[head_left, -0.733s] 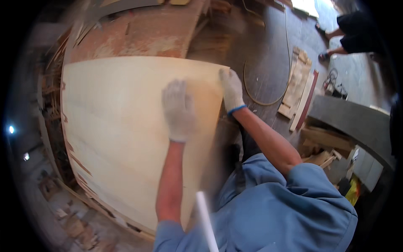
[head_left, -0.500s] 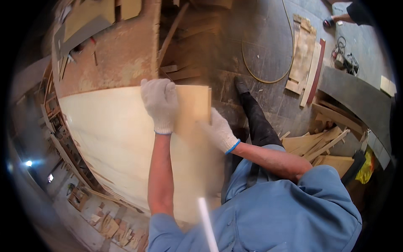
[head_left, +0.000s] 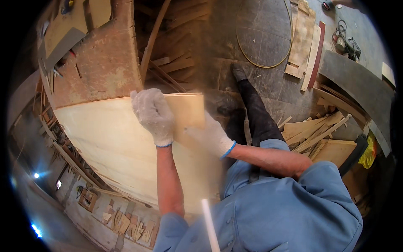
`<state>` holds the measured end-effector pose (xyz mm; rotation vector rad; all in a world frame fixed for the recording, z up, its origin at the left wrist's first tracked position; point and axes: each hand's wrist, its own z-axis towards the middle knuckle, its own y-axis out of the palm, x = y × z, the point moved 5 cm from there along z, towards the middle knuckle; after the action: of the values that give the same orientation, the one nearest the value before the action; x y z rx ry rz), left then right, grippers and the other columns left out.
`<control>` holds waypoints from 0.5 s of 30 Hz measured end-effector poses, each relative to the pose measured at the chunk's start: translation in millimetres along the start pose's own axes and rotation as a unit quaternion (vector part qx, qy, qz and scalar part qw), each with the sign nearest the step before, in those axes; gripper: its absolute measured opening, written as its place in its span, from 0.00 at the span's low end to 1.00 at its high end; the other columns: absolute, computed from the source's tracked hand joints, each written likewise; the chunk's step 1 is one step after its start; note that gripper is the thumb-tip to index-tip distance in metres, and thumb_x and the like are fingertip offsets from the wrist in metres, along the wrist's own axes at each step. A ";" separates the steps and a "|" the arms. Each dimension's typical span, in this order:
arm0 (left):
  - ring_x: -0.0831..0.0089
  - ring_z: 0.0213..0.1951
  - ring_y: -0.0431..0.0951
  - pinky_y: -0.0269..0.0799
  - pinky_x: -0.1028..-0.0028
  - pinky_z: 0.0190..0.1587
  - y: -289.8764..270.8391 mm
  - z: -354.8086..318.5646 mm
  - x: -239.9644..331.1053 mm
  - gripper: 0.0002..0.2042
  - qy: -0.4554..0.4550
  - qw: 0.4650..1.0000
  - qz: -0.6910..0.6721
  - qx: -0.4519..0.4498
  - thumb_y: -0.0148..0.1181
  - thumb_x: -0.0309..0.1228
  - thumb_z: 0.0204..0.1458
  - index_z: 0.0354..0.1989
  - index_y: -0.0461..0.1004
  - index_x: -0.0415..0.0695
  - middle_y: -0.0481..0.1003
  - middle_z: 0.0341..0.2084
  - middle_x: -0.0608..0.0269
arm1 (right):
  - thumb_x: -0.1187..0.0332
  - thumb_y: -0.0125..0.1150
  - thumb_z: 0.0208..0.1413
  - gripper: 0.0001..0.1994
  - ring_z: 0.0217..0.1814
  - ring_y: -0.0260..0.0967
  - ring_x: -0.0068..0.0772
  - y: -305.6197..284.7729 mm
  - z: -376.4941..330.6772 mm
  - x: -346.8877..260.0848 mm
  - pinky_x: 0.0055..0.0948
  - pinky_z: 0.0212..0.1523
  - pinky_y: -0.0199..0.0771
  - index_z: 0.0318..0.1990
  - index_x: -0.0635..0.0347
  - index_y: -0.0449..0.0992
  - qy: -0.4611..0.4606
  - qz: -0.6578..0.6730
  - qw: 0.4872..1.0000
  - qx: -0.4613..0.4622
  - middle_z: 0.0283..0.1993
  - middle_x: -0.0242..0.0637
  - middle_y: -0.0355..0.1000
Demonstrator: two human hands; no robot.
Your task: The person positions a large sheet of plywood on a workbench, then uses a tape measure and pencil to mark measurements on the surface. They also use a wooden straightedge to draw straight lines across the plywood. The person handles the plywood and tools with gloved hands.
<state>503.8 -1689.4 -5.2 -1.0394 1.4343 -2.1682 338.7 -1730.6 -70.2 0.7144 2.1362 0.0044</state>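
A small light wooden board (head_left: 189, 110) is held between my two gloved hands, over the right edge of a large pale plywood sheet (head_left: 105, 143). My left hand (head_left: 153, 115), in a whitish knit glove, is closed round the board's left side near its far corner. Against its near right part lies my right hand (head_left: 212, 135), gloved too, with the thumb stretched over the face and the other fingers hidden behind. Along the board's far edge a thin line shows, perhaps a second layer. A blurred patch covers its near end.
Beyond the sheet is a worn brown work surface (head_left: 100, 63) with offcuts on it. Scrap wood (head_left: 319, 132) lies in a heap at right, near a dark curved panel (head_left: 357, 84). A yellow hose (head_left: 268, 66) loops over the tiled floor. Another person's arm (head_left: 346, 3) shows at top right.
The whole view has shifted. Both hands still hold the board, which has tilted slightly, so its far edge now shows more than its right edge. My right thumb lies further over its face.
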 end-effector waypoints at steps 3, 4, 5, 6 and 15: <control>0.59 0.45 0.76 0.57 0.50 0.69 -1.1 -1.3 -3.6 0.05 0.004 1.000 -0.007 -0.003 0.53 0.25 0.62 0.36 0.76 0.41 0.78 0.35 0.61 | 0.59 0.64 0.60 0.23 0.55 0.75 0.45 -12.4 -2.8 -14.4 0.36 0.56 0.72 0.56 0.64 0.71 -0.019 -0.040 0.999 -0.005 0.51 0.49 0.77; 0.60 0.45 0.76 0.57 0.50 0.69 -1.4 -2.5 -4.6 0.04 0.007 1.000 -0.011 0.004 0.54 0.24 0.60 0.35 0.76 0.42 0.77 0.35 0.62 | 0.61 0.62 0.60 0.20 0.53 0.75 0.43 -19.3 -0.2 -11.9 0.35 0.55 0.73 0.55 0.65 0.72 -0.021 -0.028 0.999 -0.001 0.50 0.48 0.77; 0.61 0.44 0.76 0.56 0.50 0.69 -2.2 -3.8 -5.3 0.04 0.010 1.000 -0.015 0.012 0.54 0.23 0.59 0.34 0.76 0.43 0.77 0.34 0.63 | 0.63 0.60 0.61 0.18 0.52 0.76 0.42 -28.5 4.9 -9.5 0.34 0.54 0.73 0.53 0.65 0.73 -0.022 -0.015 1.000 0.002 0.48 0.48 0.77; 0.61 0.44 0.76 0.56 0.51 0.69 -1.3 -4.4 -6.9 0.04 0.010 1.000 -0.018 0.007 0.54 0.23 0.59 0.35 0.76 0.43 0.77 0.35 0.63 | 0.65 0.58 0.62 0.15 0.50 0.76 0.40 -35.5 11.2 -8.6 0.33 0.53 0.73 0.51 0.66 0.75 -0.022 0.000 1.000 0.007 0.47 0.47 0.77; 0.61 0.52 0.74 0.54 0.52 0.71 -1.4 -3.7 -11.0 0.07 -0.007 0.997 -0.017 -0.072 0.53 0.25 0.63 0.41 0.79 0.39 0.79 0.39 0.60 | 0.61 0.52 0.68 0.16 0.32 0.70 0.35 -18.4 38.0 8.7 0.34 0.37 0.73 0.40 0.67 0.76 -0.200 -0.037 0.979 -0.013 0.32 0.48 0.75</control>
<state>508.7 -1679.4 -9.0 -1.1348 1.5972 -2.1017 353.7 -1750.9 -105.1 0.5655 1.7710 -0.1400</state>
